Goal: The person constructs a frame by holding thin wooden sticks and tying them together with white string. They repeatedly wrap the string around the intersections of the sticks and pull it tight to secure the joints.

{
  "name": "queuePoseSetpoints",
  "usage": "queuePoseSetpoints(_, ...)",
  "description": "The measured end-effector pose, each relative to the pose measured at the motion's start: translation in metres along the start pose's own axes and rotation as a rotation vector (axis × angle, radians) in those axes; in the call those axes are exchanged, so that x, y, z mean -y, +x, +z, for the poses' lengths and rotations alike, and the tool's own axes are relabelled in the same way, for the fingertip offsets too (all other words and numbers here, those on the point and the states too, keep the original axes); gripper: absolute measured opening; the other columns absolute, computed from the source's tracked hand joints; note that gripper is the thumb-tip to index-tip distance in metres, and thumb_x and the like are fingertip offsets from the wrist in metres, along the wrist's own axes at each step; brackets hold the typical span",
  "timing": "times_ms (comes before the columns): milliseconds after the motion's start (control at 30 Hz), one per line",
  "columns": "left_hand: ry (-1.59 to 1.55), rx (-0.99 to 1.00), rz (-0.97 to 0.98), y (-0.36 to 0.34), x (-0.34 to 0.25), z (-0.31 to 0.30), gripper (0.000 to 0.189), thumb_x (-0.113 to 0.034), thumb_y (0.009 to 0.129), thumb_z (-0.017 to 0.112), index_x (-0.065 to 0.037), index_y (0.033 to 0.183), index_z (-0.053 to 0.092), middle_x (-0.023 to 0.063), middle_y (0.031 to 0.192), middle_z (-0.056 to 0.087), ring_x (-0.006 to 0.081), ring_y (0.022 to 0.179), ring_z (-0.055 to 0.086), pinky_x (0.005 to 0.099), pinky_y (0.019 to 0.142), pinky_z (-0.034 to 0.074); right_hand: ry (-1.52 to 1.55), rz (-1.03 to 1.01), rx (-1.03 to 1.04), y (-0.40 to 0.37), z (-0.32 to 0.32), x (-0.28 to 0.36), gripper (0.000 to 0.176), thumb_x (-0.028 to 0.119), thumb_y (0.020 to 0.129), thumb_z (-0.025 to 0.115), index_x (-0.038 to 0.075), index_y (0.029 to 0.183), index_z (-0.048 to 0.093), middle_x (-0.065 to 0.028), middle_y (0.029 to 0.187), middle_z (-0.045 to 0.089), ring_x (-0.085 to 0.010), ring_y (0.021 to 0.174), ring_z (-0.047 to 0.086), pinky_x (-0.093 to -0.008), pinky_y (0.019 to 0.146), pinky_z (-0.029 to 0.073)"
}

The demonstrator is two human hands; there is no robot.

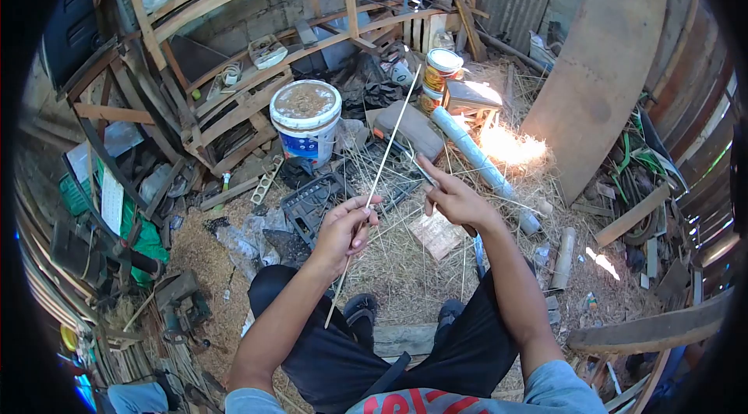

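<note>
a seated person works over the lap in a crowded shed, the left hand (347, 228) closed around a long pale strip (396, 133), fingers and thumb wrapped on it below its middle. the strip slants up and away from the body, its top end reaching toward a can (442, 69) at the back and its short lower end hanging past the wrist by the knee. that low grip seems chosen to leave the long upper part free and in plain sight, clear of the legs. the right hand (456, 199) hovers just beside the strip and apart from it, half curled, forefinger stretched out toward the left hand. whether it holds anything cannot be told, though a thin dark line shows at the fingertip. loose straw (405, 274) covers the floor (210, 258) between the feet, much like the strip in colour, and appears to lie where it fell within reach. a white bucket (305, 122) full of something brown stands beyond the left hand, near a black crate (315, 203). a pale pipe (479, 164) lies slantwise behind the right hand. curved wooden frames (234, 47) are stacked against the back wall on the left, and a broad board (604, 63) leans on the right, both seemingly pushed aside to leave the middle for sitting.
</note>
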State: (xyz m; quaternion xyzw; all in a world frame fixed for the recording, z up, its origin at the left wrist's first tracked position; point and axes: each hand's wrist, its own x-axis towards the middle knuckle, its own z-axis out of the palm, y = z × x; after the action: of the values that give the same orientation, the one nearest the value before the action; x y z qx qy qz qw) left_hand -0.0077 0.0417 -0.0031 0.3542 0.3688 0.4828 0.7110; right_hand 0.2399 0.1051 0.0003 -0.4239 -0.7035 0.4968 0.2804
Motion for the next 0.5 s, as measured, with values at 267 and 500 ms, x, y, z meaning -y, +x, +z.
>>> queuePoseSetpoints(267,-0.022,-0.027,0.042,-0.003,-0.004,-0.002,0.034,-0.013,0.099,0.041,0.001,0.129,0.049,0.0037,0.081,0.059,0.0023,0.041,0.035,0.0167,0.033,0.024,-0.134,0.104,0.181,0.012,0.012,-0.013,0.048,0.027,0.102,0.044,0.006,0.146,0.037,-0.0062,0.077,0.065,-0.0117,0.064,0.054,-0.0303,0.058,0.045)
queuePoseSetpoints(500,0.002,-0.031,0.047,-0.004,-0.007,-0.002,0.035,-0.013,0.099,0.041,0.000,0.131,0.048,0.0024,0.079,0.057,0.0020,0.041,0.035,0.0170,0.033,0.025,-0.059,0.027,0.083,0.005,0.030,-0.010,0.051,0.020,0.101,0.046,0.009,0.149,0.032,-0.0046,0.073,0.061,-0.0094,0.053,0.047,-0.0262,0.048,0.040)
